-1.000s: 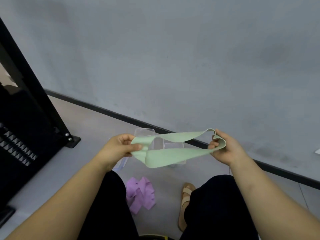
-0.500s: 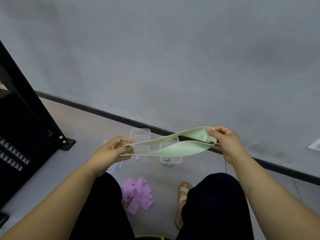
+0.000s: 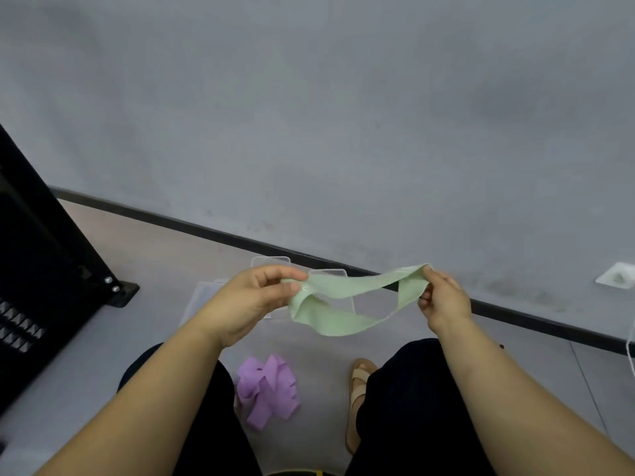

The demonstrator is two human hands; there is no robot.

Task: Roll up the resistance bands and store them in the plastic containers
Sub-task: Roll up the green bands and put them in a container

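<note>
Green resistance band [image 3: 338, 305] sags between left hand [image 3: 252, 302] and right hand [image 3: 443, 297], each pinching one end; clear containers [image 3: 271, 262], apparently empty, lie behind.

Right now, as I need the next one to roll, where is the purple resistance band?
The purple resistance band lies crumpled on the floor, low centre in the head view, left of the sandalled foot and below the green band.

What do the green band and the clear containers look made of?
The green band: thin matte rubber or latex, probably; it sags and twists limply. The containers: clear rigid plastic, apparently; the floor shows through their straight-edged walls.
</note>
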